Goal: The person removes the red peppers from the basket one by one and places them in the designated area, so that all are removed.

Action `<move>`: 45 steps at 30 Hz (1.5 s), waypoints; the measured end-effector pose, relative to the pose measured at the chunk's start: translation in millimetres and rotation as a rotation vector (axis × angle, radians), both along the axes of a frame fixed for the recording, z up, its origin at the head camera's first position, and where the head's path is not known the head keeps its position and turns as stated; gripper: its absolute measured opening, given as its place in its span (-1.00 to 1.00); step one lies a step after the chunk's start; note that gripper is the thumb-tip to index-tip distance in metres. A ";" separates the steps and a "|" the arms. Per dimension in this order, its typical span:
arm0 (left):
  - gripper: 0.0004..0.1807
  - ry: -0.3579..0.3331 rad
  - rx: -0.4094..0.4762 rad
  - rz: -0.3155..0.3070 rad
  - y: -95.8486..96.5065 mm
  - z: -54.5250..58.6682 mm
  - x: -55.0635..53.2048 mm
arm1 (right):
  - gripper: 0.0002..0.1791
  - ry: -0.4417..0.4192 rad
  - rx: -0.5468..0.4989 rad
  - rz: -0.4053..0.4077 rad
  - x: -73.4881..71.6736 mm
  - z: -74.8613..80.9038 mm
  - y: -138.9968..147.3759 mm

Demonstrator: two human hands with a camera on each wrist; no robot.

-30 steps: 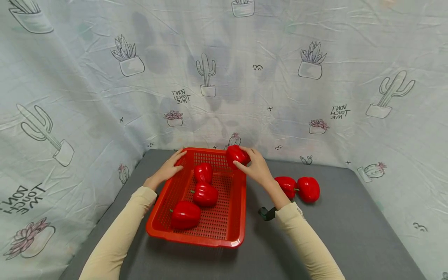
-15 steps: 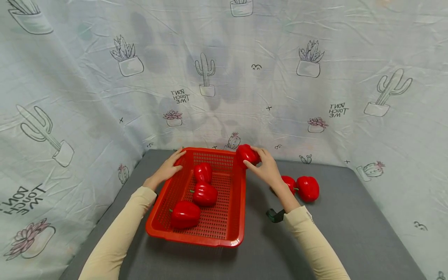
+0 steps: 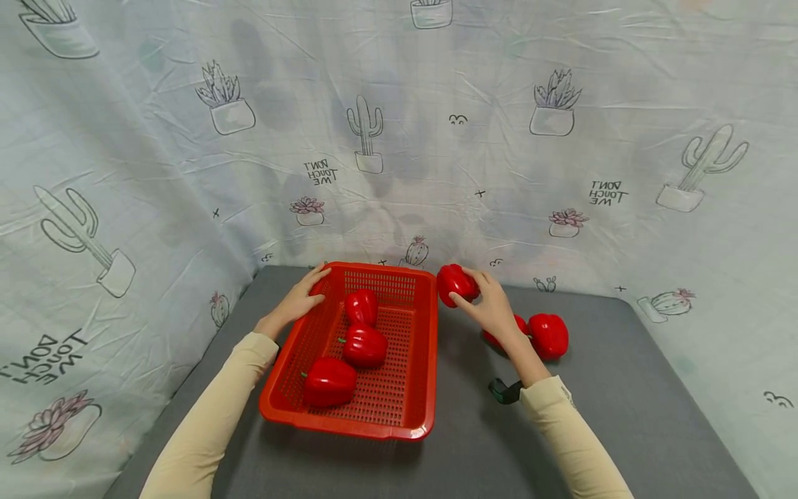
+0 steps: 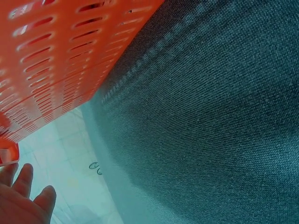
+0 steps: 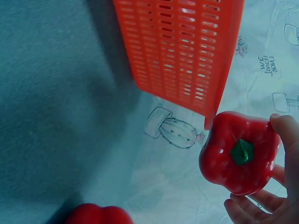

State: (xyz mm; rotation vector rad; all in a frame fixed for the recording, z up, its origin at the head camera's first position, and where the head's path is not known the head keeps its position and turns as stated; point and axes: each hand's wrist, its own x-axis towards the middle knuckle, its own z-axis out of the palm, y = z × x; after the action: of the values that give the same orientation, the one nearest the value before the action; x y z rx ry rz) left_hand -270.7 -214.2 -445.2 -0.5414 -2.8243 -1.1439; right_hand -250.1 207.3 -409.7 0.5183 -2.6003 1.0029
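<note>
My right hand (image 3: 495,305) holds a glossy red bell pepper (image 3: 456,284) just outside the far right corner of the red plastic basket (image 3: 430,374). In the right wrist view the pepper's green stem (image 5: 242,151) faces the camera, with thumb and fingers round its side. My left hand (image 3: 299,301) rests at the basket's far left rim; in the left wrist view its fingers (image 4: 45,198) lie fairly straight near the rim corner. Inside the basket three red bell peppers stand in a slanting row: far (image 3: 361,306), middle (image 3: 365,346) and near (image 3: 330,382).
Right of the basket, two more red bell peppers lie on the grey table (image 3: 623,409): one (image 3: 548,337) in full sight, the other (image 3: 499,341) partly behind my right forearm. A dark strap (image 3: 503,391) shows at my right wrist. A cactus-print curtain (image 3: 399,173) hangs behind the table.
My right hand has carried the bell pepper rightward, from over the basket's far right corner to outside its rim. My left hand and the basket have stayed in place.
</note>
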 end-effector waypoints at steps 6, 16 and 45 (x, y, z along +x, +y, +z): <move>-0.31 0.009 -0.003 0.001 -0.1 -1.0 1.1 | -0.32 -0.020 0.030 -0.012 4.4 -6.7 8.4; -0.31 0.016 0.006 0.008 1.9 1.5 1.7 | -0.32 0.000 0.070 -0.013 7.7 -24.9 17.7; -0.31 -0.010 0.016 0.014 1.3 -0.4 1.3 | -0.35 0.054 0.262 0.002 22.8 -55.6 21.3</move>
State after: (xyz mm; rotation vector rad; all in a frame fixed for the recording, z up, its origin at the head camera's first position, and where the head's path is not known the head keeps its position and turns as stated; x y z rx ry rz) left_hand -269.4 -212.9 -445.6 -0.5155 -2.8200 -1.1696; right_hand -227.3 228.6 -465.3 0.6005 -2.6969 0.6416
